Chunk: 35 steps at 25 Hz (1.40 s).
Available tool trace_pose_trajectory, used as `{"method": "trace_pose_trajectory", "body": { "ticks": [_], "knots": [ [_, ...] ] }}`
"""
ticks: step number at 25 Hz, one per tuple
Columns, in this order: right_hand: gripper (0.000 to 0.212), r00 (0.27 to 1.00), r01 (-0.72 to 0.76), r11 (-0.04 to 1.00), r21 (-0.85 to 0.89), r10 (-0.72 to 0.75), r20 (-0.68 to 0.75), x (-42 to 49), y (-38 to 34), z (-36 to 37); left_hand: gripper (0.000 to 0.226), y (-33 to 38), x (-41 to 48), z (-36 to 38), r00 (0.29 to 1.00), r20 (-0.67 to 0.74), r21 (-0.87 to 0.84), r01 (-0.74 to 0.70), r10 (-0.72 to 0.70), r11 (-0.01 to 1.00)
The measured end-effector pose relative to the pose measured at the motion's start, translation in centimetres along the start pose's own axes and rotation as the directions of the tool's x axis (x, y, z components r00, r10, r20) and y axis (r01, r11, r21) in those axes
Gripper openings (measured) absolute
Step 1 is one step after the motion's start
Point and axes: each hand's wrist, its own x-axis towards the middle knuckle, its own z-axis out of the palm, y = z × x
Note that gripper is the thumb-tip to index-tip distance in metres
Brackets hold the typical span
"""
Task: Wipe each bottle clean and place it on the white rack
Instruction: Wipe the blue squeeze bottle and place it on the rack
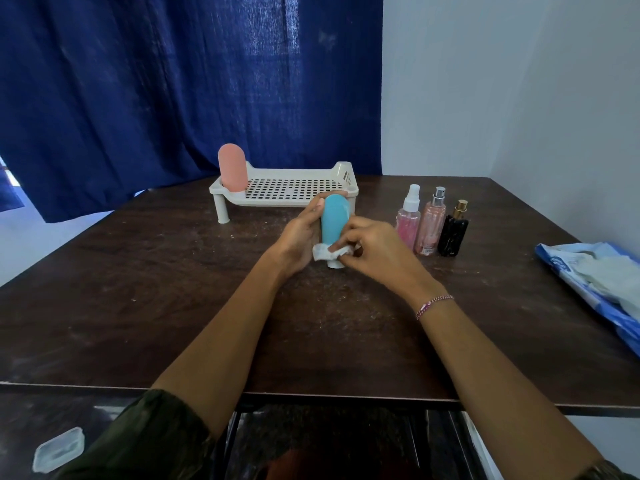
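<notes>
In the middle of the frame a blue bottle (334,220) stands upright with its white cap at the bottom, just in front of the white rack (343,172); whether the cap touches the table (138,289) is hard to tell. The left hand (298,237) grips the bottle from its left side, fingers curled round the back with the tips showing near the top. The right hand (374,251) pinches a crumpled white wipe (323,252) against the bottle's lower part, fingers bent and close together.

The rack, just above centre, holds one pink bottle (232,169), upright at its left end (the rest of the perforated shelf shows only holes). Right of the hands three spray bottles stand in a tight row: a clear one (408,220) with pink liquid and a white sprayer, a taller pink one (431,223) with a silver top, and a black one (453,233) with a gold top, its contents hidden. At the right edge lies a blue pack (554,263) with white sheets showing inside.
</notes>
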Motion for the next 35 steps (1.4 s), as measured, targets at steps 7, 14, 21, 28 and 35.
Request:
{"method": "trace_pose_trajectory", "body": {
  "ticks": [7, 14, 21, 28, 35],
  "knots": [
    [0.02, 0.986, 0.027, 0.994, -0.104, -0.044, -0.161, -0.1, -0.4, -0.2, 0.036, -0.2, 0.2, -0.1, 0.999, 0.04, 0.052, -0.005, 0.003, 0.999],
    [0.015, 0.848, -0.098, 0.992, 0.075, 0.123, -0.515, 0.6, 0.3, -0.3, 0.035, -0.3, 0.1, 0.7, 0.994, 0.106, 0.057, 0.001, -0.007, 0.998],
    [0.022, 0.808, -0.153, 0.975, 0.16, 0.216, -0.549, 0.8, 0.4, 0.0, 0.04, -0.5, 0.2, 0.6, 0.996, 0.085, 0.049, 0.008, -0.012, 0.999],
    [0.023, 0.846, -0.06, 0.996, 0.066, 0.086, -0.526, 0.7, -0.1, 0.0, 0.035, -0.4, -0.1, 0.9, 0.982, 0.177, 0.069, -0.073, 0.059, 0.995],
    [0.023, 0.833, -0.172, 0.977, 0.128, 0.214, -0.511, 0.7, 0.3, 0.1, 0.035, -0.5, 0.2, 0.7, 0.982, 0.174, 0.102, -0.088, 0.07, 0.991]
  ]
}}
